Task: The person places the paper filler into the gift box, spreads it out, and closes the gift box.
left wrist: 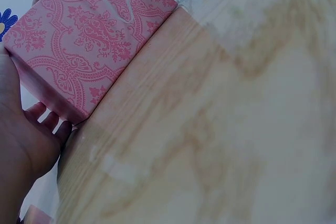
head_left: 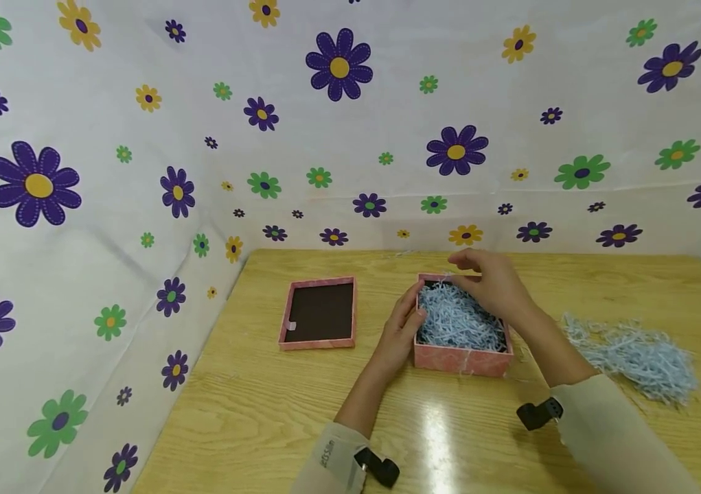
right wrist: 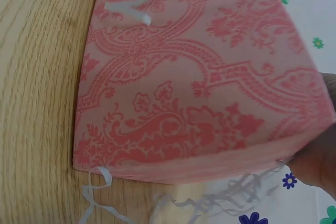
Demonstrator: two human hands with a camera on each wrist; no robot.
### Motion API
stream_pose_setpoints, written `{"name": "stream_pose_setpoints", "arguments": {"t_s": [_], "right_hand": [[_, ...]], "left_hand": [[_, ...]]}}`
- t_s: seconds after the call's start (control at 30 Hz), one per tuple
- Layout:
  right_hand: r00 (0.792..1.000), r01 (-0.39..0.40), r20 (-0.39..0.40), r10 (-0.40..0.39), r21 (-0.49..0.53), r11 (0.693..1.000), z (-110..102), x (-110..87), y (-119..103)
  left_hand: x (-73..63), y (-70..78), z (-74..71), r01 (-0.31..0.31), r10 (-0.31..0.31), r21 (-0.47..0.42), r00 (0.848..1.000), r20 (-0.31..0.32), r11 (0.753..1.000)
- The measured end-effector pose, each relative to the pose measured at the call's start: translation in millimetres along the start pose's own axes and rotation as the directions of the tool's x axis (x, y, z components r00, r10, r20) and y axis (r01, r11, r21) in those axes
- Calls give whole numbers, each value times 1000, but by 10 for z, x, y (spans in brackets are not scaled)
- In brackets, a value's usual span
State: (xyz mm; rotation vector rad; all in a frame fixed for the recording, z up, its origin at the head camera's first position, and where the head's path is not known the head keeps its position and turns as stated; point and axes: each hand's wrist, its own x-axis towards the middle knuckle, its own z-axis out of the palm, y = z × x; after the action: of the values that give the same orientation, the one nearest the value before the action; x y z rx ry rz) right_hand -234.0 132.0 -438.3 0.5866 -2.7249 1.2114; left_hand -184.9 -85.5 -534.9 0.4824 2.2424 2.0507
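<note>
A pink patterned box (head_left: 461, 361) with a dark inside stands on the table, filled with pale blue shredded paper (head_left: 458, 319). Along its left wall rests my left hand (head_left: 398, 335), thumb near the rim; the left wrist view shows the fingers (left wrist: 50, 121) against the box's outer side. Over the far right part of the box is my right hand (head_left: 498, 285), its thumb above the paper and its fingers bent apart from it, nothing visible between. Only a dark edge of the right hand (right wrist: 316, 158) shows in the right wrist view, behind the box.
To the left lies a square pink box lid (head_left: 319, 313), dark inside face up, with a small whitish tab. A loose heap of pale blue shredded paper (head_left: 647, 360) is on the right. Stray strands (right wrist: 105, 198) hang about the box. A flower-print sheet (head_left: 387, 137) closes off the back.
</note>
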Motion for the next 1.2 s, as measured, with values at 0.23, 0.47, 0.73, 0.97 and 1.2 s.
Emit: {"name": "stream_pose_setpoints", "arguments": {"t_s": [0.23,0.47,0.73,0.97,1.2], "right_hand": [[999,48,25,-47,-48,998,110,106,64],[993,82,-79,-84,-27,996,122,99,57],[984,100,-150,-94,38,994,8,-108,-19],[993,114,22,-114,41,993,65,-233,-175],[942,176,296,-157,-41,983,250,-253,-202]], "left_hand": [[19,-32,-13,-11,11,7,1000,2,1000],[19,-5,-27,-22,22,-4,1000,-5,1000],[17,-36,-21,-23,23,7,1000,5,1000],[10,3,-58,-17,17,7,1000,17,1000],[14,-15,-14,-35,35,-27,999,13,999]]}}
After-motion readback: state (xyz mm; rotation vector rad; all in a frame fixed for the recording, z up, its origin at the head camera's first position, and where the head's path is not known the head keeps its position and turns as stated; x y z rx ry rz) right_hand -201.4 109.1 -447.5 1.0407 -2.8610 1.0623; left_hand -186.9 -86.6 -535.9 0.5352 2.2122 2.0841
